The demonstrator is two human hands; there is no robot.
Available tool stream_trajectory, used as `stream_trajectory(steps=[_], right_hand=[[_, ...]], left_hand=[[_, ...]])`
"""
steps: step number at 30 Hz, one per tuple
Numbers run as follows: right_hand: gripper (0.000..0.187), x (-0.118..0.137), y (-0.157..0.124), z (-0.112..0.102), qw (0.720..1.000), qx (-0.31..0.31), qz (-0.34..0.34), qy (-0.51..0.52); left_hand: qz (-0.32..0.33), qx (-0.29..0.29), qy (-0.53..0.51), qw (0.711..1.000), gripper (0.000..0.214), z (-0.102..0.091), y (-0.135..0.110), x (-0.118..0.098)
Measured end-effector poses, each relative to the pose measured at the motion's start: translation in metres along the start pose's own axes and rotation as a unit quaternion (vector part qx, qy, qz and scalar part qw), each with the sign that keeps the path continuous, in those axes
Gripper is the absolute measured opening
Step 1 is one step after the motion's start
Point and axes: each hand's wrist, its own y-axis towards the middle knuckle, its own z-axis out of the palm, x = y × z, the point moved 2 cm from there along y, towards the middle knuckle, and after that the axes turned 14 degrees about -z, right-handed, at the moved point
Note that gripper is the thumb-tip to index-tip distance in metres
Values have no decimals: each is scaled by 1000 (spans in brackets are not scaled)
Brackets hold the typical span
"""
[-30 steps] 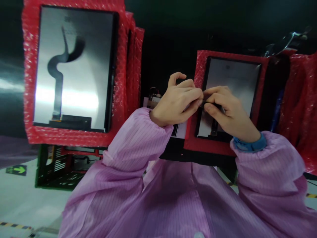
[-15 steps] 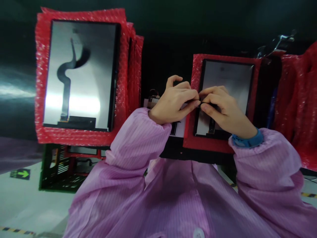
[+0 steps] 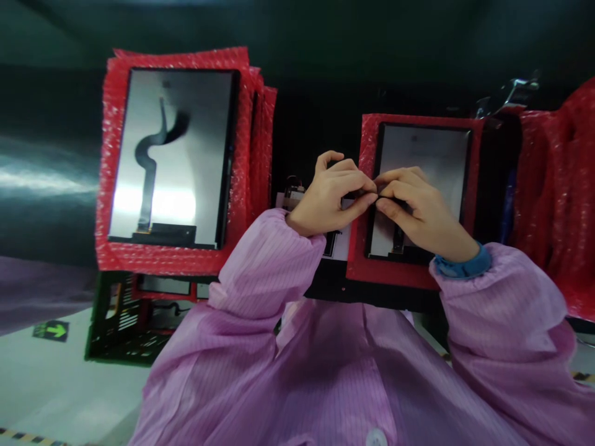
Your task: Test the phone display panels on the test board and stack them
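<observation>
My left hand (image 3: 335,193) and my right hand (image 3: 416,207) meet fingertip to fingertip over the left edge of a display panel (image 3: 432,152), which lies silvery back up on red bubble wrap. From the panel's lower edge a dark ribbon cable (image 3: 398,240) runs up under my right hand. My right thumb and fingers pinch this cable near its end. The left thumb and index finger are pressed together at the same spot; what lies between them is too small and hidden to make out.
At the left, a second panel (image 3: 186,173) with a curling ribbon cable rests on a stack of red bubble wrap (image 3: 260,155). More red wrap (image 3: 558,204) is piled at the right. Below the table's left side stands a green crate (image 3: 100,322). A small circuit part (image 3: 294,189) lies beyond my left wrist.
The view has shifted, so the left stack appears lower and further right. Both hands keep their pinch at the panel's left edge, with hardly any finger movement.
</observation>
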Motion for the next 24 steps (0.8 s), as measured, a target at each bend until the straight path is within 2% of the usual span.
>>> stream_trajectory(steps=[11,19,24], right_hand=[[19,0,-2,5,1000,-23,-13,1],[21,-1,-2,4,1000,-25,3,9],[23,-2,-2,4,1000,-15,-5,-1]], left_hand=[[-23,-15,-7,1000,14,8,2,1],[-28,23,-24,999,13,-4,0,-3],[-27,23,-18,999,9,-2,-1,-3]])
